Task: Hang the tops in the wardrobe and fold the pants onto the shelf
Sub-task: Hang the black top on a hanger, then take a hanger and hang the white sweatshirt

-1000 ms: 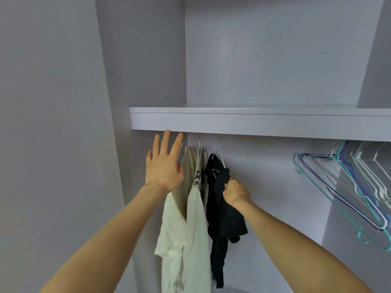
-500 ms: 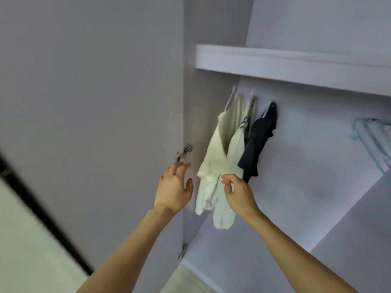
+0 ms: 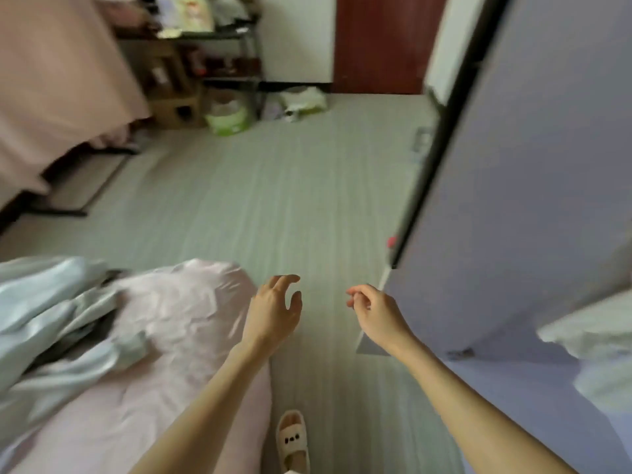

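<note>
A heap of pale blue and grey clothes point(image 3: 51, 323) lies on a bed with a pink sheet point(image 3: 178, 323) at the lower left. My left hand point(image 3: 273, 309) hovers over the bed's right edge, fingers loosely spread, holding nothing. My right hand point(image 3: 372, 311) hangs over the floor with loosely curled fingers, empty. The open wardrobe door point(image 3: 530, 186) stands at the right. White hanging tops point(image 3: 595, 340) show blurred at the far right edge. The picture is smeared by motion.
Grey-green wood floor point(image 3: 290, 186) stretches ahead. A slippered foot point(image 3: 292, 439) shows at the bottom. A second pink-covered bed point(image 3: 58, 83), a cluttered shelf point(image 3: 212, 56), a green bag point(image 3: 227, 119) and a red-brown door point(image 3: 383, 42) lie farther back.
The view has swung from the wardrobe interior left and down to the bed and floor. My right hand let go of the black top; both hands dropped, empty.
</note>
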{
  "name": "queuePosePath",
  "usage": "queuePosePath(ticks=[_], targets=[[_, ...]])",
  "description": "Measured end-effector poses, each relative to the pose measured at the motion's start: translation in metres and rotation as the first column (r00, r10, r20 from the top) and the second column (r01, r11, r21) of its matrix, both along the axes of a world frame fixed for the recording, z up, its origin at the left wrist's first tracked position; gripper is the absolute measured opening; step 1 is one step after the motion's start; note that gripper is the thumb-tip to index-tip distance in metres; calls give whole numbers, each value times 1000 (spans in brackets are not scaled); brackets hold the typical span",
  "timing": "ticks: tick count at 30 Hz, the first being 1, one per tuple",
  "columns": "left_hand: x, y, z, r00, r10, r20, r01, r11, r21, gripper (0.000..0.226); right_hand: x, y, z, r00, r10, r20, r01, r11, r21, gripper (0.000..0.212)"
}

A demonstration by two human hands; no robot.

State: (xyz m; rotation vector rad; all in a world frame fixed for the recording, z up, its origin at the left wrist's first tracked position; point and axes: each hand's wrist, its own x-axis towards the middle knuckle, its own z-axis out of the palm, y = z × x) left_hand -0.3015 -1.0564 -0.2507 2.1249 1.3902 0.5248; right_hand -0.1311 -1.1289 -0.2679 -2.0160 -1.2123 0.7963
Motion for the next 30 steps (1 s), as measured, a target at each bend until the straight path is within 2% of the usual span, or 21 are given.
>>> queuePosePath(ticks=[4, 8, 13, 18, 22, 24, 26, 30], targets=[[-121, 14, -7, 947, 321, 9, -321, 947, -6, 32, -102, 60, -12, 951, 308, -18, -308, 950, -46, 25], [-232, 22, -22, 822, 569, 21, -569, 822, -23, 32, -202, 110, -21, 844, 536, -26, -535, 837, -115, 28], [-373, 47, -54, 648, 761, -42, -762, 646, -39, 34, -335, 180, -41, 693, 719, -47, -715, 679, -166, 28], [-502, 89, -92, 529, 822, -209, -848, 520, -99, 47, -459, 252, -72, 586, 809, -34, -798, 570, -194, 32], [-574, 119, -126, 492, 790, -366, -862, 502, -73, 58, -534, 292, -100, 524, 851, -23, -836, 509, -204, 34], [-608, 134, -148, 445, 799, -405, -887, 455, -77, 66, -565, 307, -122, 502, 865, -20, -846, 486, -220, 35], [-641, 147, -167, 338, 853, -399, -940, 324, -104, 76, -588, 319, -143, 484, 875, -17, -853, 467, -235, 34], [-705, 162, -204, 23, 930, -366, -979, -52, -195, 100, -628, 336, -177, 444, 896, -6, -866, 427, -260, 36]])
